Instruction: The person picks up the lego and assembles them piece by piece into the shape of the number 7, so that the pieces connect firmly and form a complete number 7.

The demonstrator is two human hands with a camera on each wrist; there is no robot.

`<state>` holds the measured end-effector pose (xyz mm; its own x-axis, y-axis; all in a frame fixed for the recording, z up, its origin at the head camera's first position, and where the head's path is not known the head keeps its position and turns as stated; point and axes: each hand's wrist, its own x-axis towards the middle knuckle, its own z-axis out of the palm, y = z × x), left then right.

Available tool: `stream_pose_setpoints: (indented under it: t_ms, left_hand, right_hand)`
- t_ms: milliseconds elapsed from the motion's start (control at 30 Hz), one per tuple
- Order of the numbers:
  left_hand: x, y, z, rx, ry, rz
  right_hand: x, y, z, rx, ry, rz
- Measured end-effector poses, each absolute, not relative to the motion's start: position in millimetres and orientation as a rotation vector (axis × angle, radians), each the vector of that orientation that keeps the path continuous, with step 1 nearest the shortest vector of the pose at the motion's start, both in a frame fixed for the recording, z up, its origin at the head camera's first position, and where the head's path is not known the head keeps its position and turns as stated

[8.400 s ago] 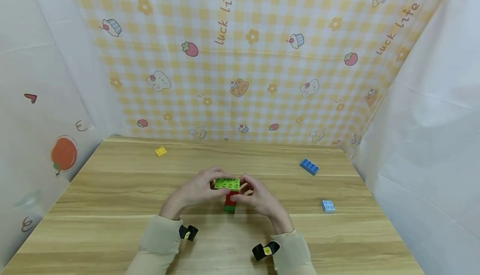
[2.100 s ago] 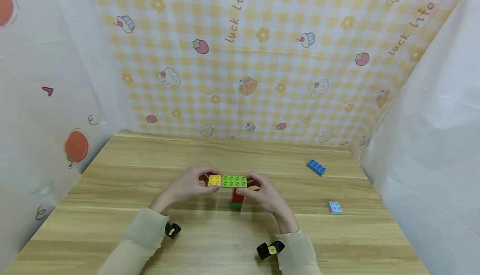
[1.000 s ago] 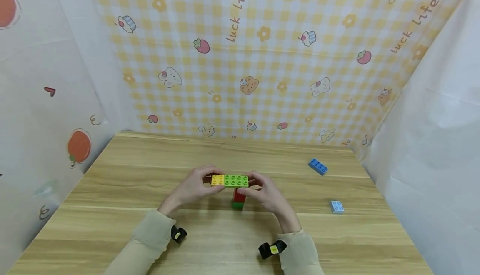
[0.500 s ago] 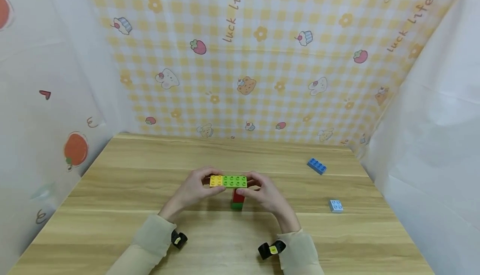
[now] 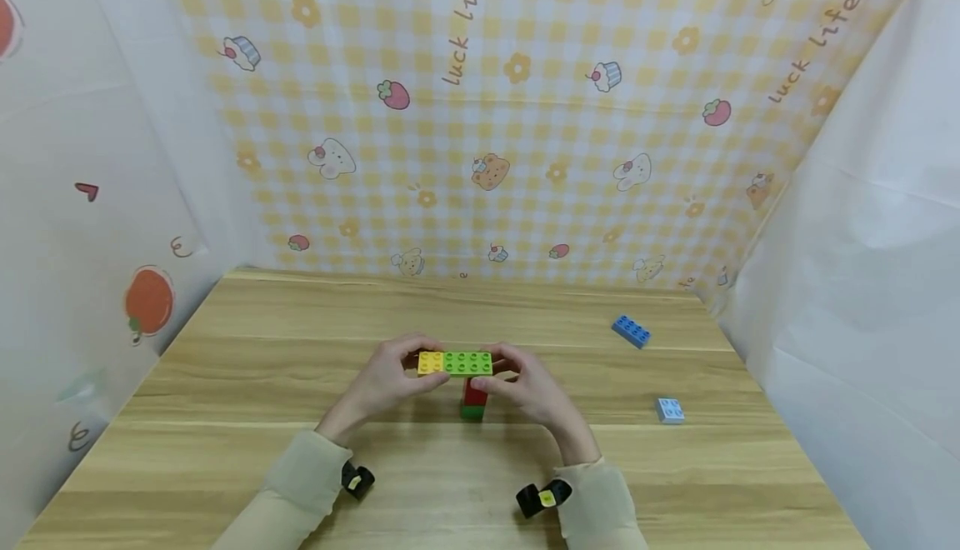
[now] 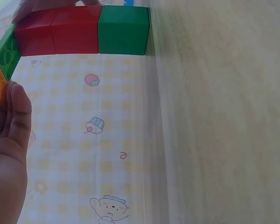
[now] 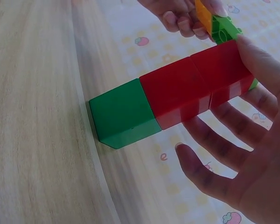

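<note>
A tower of toy building bricks stands upright on the table: a dark green brick (image 7: 126, 112) at the bottom, two red bricks (image 7: 175, 91) above it, and a light green eight-stud brick (image 5: 468, 363) across the top, overhanging to the left. My left hand (image 5: 386, 379) pinches a yellow four-stud brick (image 5: 431, 362) between thumb and fingers, flush against the light green brick's left end. My right hand (image 5: 525, 383) holds the tower near its top, thumb on the upper red brick and fingers round the far side. Whether anything joins the yellow brick from below is hidden.
A blue eight-stud brick (image 5: 632, 331) lies at the back right of the wooden table (image 5: 262, 383). Nearer, also on the right, sits a light blue four-stud brick (image 5: 670, 411). A checked cloth (image 5: 450, 133) hangs behind the table, with white sheets at both sides.
The yellow brick lay at the back left at first. My left hand has brought it to the light green brick, and the small gap between them has closed. My right hand still holds the tower.
</note>
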<state>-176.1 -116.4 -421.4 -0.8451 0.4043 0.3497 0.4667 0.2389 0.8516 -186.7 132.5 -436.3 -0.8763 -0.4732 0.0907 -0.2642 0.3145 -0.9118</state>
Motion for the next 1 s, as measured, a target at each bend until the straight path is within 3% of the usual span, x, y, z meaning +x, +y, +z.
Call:
stream_pose_setpoints:
  t_ms: [467,1000]
  left_hand:
    - [-171,-117,-420,-0.843,-2.435,-1.653]
    - [-173,-116,-416,-0.880,-2.452,-1.641]
  right_hand:
    - [-188,152,-436,-0.660,2.329,-1.557]
    - [-188,238,-419,-0.420,2.508,-1.718]
